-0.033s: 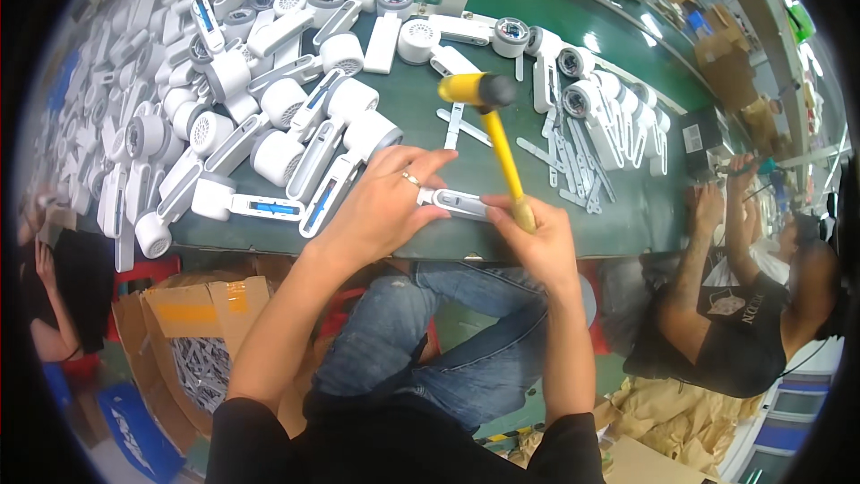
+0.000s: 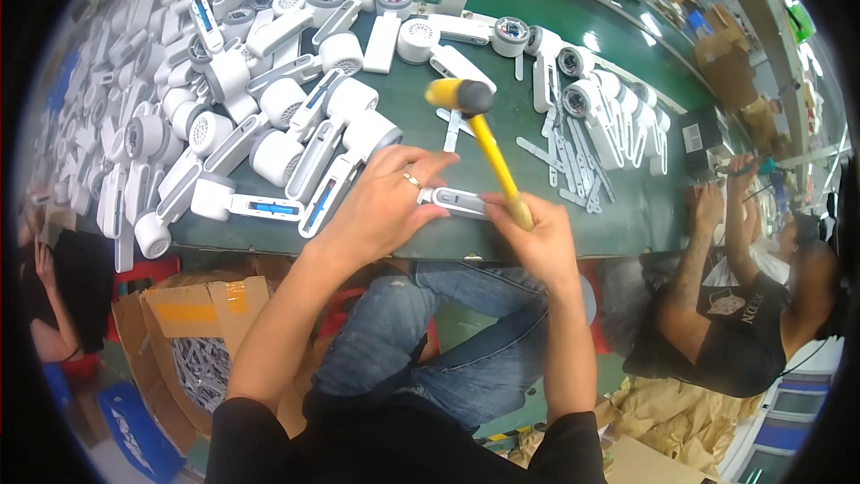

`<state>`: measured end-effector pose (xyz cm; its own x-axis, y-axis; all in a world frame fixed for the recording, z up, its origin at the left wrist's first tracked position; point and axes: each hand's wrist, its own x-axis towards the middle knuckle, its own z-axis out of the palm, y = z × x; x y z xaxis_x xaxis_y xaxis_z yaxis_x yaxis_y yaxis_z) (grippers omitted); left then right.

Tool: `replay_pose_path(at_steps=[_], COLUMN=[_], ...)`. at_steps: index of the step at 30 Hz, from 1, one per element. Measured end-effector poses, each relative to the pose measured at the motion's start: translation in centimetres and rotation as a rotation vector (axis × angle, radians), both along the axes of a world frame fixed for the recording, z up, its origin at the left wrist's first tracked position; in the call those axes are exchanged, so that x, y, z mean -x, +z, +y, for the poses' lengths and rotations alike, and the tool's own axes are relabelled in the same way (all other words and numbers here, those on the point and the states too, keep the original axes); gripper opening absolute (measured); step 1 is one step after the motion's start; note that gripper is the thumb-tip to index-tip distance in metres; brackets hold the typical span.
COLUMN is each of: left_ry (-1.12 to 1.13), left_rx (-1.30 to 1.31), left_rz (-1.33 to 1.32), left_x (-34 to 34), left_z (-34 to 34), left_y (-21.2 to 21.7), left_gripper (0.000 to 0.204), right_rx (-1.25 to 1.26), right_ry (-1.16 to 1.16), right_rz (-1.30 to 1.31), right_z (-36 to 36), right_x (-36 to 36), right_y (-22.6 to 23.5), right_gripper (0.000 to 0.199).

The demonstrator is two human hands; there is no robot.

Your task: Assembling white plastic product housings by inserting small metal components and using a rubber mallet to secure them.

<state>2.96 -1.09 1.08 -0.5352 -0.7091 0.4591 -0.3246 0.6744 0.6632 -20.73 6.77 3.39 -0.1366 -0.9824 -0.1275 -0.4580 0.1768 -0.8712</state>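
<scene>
My right hand (image 2: 543, 242) is closed round the yellow handle of a hammer (image 2: 493, 154), whose yellow-and-black head hangs tilted up over the table. Between my hands lies a white appliance handle (image 2: 460, 202) with an oval grey-edged face turned up. The fingers and thumb of my left hand (image 2: 378, 202) grip its left end, and whatever joins it there is hidden under the palm. My right fingertips touch or nearly touch its other end. Beyond the hammer are a couple of crossed thin grey-white strips (image 2: 453, 128).
Piled on the left are many white handheld appliances (image 2: 278, 157) with round grilled heads. More stand in a row at the right (image 2: 609, 121), beside several loose grey strips (image 2: 578, 161). A cardboard box (image 2: 210, 305) of strips stands below the green table (image 2: 358, 237). Another person (image 2: 717, 332) works at right.
The hammer's head has swung a little to the left and down, its handle tilting with it. My left hand and the white handle have barely moved.
</scene>
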Motion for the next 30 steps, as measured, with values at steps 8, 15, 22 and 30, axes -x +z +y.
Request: replay_pose_path(at_steps=[8, 15, 22, 30], left_ry=[-0.121, -0.146, -0.095, -0.187], left_rx=[0.285, 0.227, 0.294, 0.417], left_rz=[-0.024, -0.072, -0.117, -0.232], left_x=[0.1, 0.1, 0.4, 1.8], left_z=[-1.1, -1.4, -1.1, -2.1], left_y=[-0.7, -0.5, 0.1, -1.1], left_gripper=[0.027, 0.028, 0.03, 0.026], right_rx=[-0.065, -0.453, -0.36, -0.279], right_ry=[0.126, -0.02, -0.218, -0.19], right_rz=[0.093, -0.346, -0.446, -0.366], right_z=[-1.5, -2.1, -1.4, -0.6], right_x=[0.7, 0.9, -0.5, -0.6], right_y=[0.7, 0.9, -0.8, -1.1], right_gripper=[0.028, 0.036, 0.031, 0.036])
